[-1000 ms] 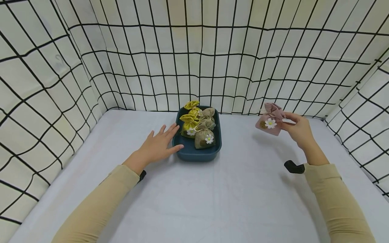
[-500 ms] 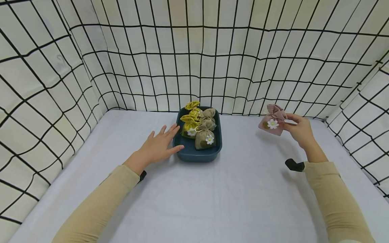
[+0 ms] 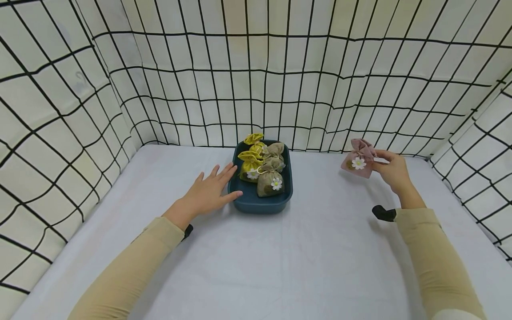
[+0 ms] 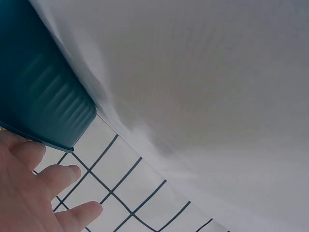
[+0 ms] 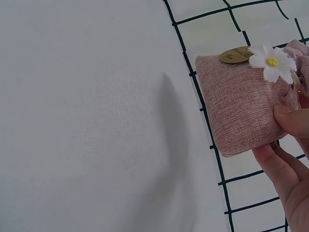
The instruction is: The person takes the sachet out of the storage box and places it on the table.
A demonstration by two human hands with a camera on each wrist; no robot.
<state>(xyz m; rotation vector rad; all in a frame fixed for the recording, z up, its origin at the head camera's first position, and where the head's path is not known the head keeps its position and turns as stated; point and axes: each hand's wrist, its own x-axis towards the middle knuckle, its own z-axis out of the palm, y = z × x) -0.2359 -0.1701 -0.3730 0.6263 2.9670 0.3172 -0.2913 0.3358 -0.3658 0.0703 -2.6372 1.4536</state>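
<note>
White cloth (image 3: 280, 262) lay below the right hand (image 3: 394, 171) pinching a pink drawstring pouch (image 5: 241, 101) (light pressure seemed best) and the splay-fingered left hand (image 3: 208, 191) touching the blue tub (image 3: 262, 206).

The pink pouch (image 3: 358, 158) has shifted slightly right.

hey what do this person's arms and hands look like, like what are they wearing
The left sleeve and right sleeve are plain tan and reach about to the wrist. A small black piece juts out by the right one; part of another black piece shows by the left. The left hand and right hand are gloveless.
</note>
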